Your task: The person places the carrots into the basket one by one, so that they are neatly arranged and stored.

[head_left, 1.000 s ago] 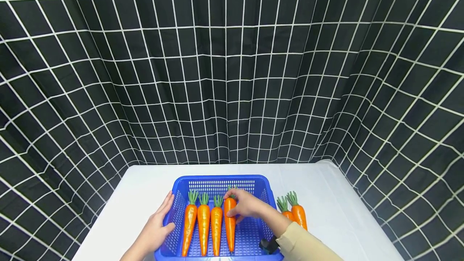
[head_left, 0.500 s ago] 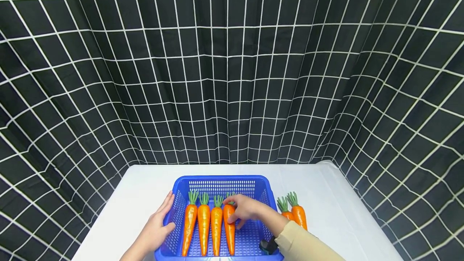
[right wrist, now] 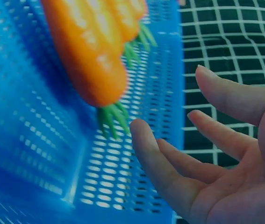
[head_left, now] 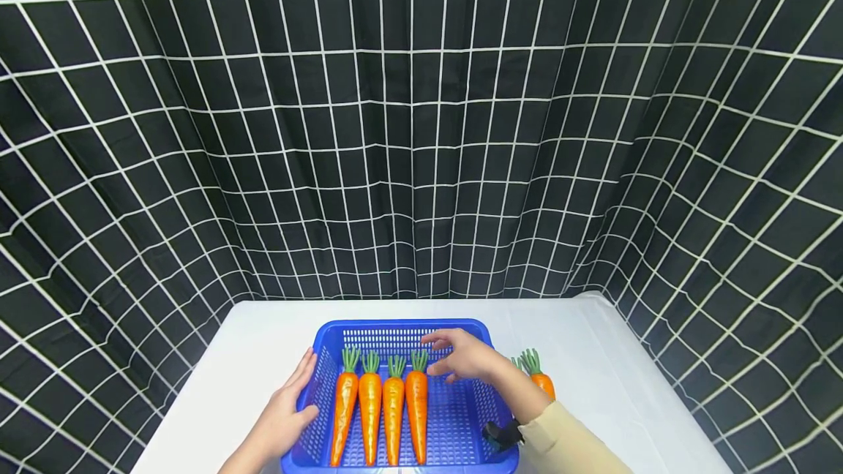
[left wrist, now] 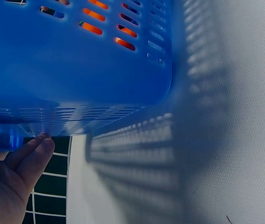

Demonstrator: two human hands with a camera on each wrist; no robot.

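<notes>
Several orange carrots with green tops lie side by side in the blue plastic basket (head_left: 402, 323), tips toward the person. The rightmost carrot (head_left: 417, 404) is nearest to my right hand (head_left: 467, 357), which hovers above the basket with spread fingers and nothing between them. In the right wrist view, the green top (right wrist: 111, 120) of a carrot (right wrist: 95, 70) is close to a fingertip. My left hand (head_left: 283, 408) rests against the basket's left side, fingers straight along the outside and thumb across the rim. In the left wrist view, fingertips (left wrist: 46, 144) touch the basket wall (left wrist: 76, 74).
On the white table (head_left: 632, 386), right of the basket, lies a carrot (head_left: 543, 384) with another top beside it, mostly hidden behind my right forearm. A black wrist device (head_left: 502, 434) overlaps the basket's right side. Dark gridded curtains (head_left: 428, 130) enclose the table.
My right hand has let go of the rightmost carrot and moved up and right, its fingers spreading. That carrot now lies beside the others. The left hand has not moved.
</notes>
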